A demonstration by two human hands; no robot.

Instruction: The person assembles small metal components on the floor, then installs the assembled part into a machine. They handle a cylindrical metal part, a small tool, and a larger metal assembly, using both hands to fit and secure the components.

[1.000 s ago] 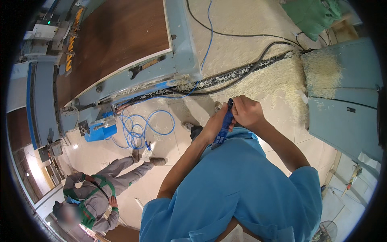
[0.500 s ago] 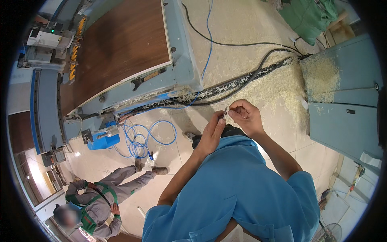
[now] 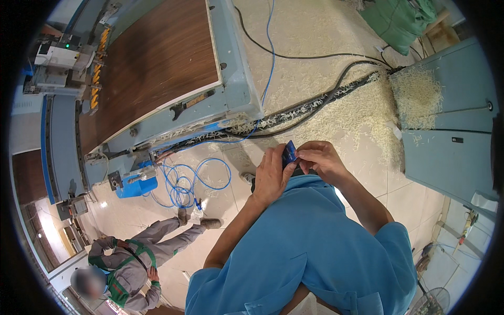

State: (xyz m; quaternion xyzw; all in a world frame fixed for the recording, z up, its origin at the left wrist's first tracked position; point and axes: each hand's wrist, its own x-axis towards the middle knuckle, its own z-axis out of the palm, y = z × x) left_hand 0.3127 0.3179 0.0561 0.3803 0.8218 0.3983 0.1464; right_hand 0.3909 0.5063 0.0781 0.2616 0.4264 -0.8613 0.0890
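Observation:
In front of my waist, my left hand (image 3: 269,176) grips a small flat blue pack (image 3: 289,152) with printing on its face. The pack stands tilted, its lower part covered by the left thumb and fingers. Against its right edge, the fingertips of my right hand (image 3: 322,158) are pinched together. Whether those fingertips also hold something small cannot be made out. Both hands are in the air over my blue shirt's lower edge.
At upper left, a machine bed (image 3: 237,68) carries a brown board (image 3: 152,68). Cables (image 3: 336,94) and wood shavings (image 3: 362,123) lie on the floor, beside a grey-blue cabinet (image 3: 446,157). A blue hose (image 3: 181,181) lies coiled. Another person (image 3: 131,262) stands at lower left.
The blue printed face of the pack has turned into view; before, only a thin pale edge showed between my fingers. My hands have shifted slightly, the right fingers now pinching at the pack's side.

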